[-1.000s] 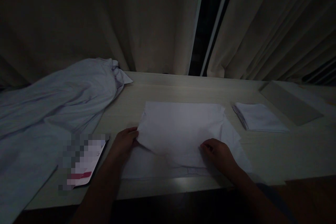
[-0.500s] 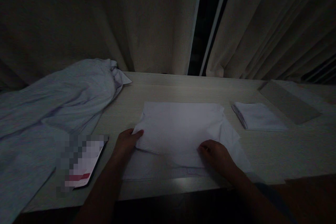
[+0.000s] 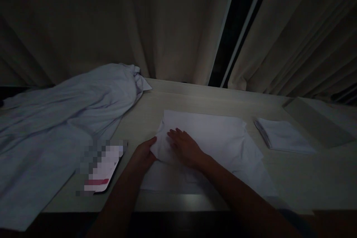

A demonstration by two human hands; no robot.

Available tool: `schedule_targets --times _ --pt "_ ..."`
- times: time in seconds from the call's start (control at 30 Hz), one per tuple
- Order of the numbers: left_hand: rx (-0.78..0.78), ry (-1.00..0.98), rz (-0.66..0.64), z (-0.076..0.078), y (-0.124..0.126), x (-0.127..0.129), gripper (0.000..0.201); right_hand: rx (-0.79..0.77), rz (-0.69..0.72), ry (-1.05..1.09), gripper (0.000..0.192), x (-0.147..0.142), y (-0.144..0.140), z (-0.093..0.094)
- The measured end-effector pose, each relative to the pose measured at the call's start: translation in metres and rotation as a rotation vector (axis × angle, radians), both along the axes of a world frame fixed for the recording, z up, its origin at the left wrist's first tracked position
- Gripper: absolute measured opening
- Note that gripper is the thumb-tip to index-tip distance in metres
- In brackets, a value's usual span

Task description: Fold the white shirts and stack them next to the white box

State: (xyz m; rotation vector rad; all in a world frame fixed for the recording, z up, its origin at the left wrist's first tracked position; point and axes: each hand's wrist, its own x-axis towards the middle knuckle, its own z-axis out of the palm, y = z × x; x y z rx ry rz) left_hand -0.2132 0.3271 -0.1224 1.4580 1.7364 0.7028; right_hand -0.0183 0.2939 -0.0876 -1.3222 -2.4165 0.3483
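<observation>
The white cloth (image 3: 212,137) lay flat in the middle of the table (image 3: 306,171), half folded, its upper layer doubled over a lower layer that reached toward my edge of the table. My left hand (image 3: 143,154) was at the cloth's near left corner, fingers closed in a pinch on the edge of the folded layer, much as it had been half a second before. My right hand (image 3: 185,148) was the one that had changed: a moment earlier it sat near the cloth's lower right part, and now it had crossed over to the left side of the cloth, just beside my left hand. It rested there open and flat, palm down, fingers spread and pointing away from me, pressing on the top layer and gripping nothing.

To the left of the cloth lay a small card with a red stripe (image 3: 102,169), blurred out in part, apart from the cloth. Farther left, a large crumpled pale blue sheet (image 3: 67,119) covered that end of the table. To the right of the cloth, well apart, sat a small folded white stack (image 3: 284,139), and beyond it a flat grey box (image 3: 318,122). Curtains (image 3: 167,26) hung behind the table.
</observation>
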Motion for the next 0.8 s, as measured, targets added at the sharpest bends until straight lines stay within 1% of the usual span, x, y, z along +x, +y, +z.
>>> schedule_targets --times 0.07,0.17,0.27,0.33,0.47,0.6,0.73,0.8 --pt "0.003 0.123 0.012 0.0 -0.003 -0.008 0.032 -0.043 0.054 -0.041 0.048 -0.029 0.029 -0.008" --pt "-0.002 0.254 0.002 -0.001 -0.006 -0.02 0.039 -0.106 0.079 -0.096 0.043 -0.053 0.058 -0.026" --pt "-0.006 0.449 -0.054 -0.004 -0.009 -0.029 0.048 -0.115 0.073 -0.134 0.041 -0.061 0.065 -0.04" --pt "0.009 0.496 -0.067 -0.004 -0.009 -0.032 0.049 -0.093 0.064 -0.137 0.042 -0.062 0.063 -0.045" --pt "0.048 0.447 -0.058 -0.003 -0.007 -0.036 0.04 -0.082 0.043 -0.12 0.045 -0.063 0.056 -0.047" --pt "0.012 0.324 -0.043 -0.002 -0.003 -0.039 0.032 -0.101 0.031 -0.129 0.046 -0.065 0.057 -0.044" --pt "-0.017 0.2 -0.065 -0.001 0.0 -0.037 0.033 -0.088 0.04 -0.151 0.044 -0.066 0.06 -0.042" --pt "0.002 0.178 -0.047 0.001 0.001 -0.036 0.035 -0.078 0.042 -0.158 0.043 -0.065 0.062 -0.042"
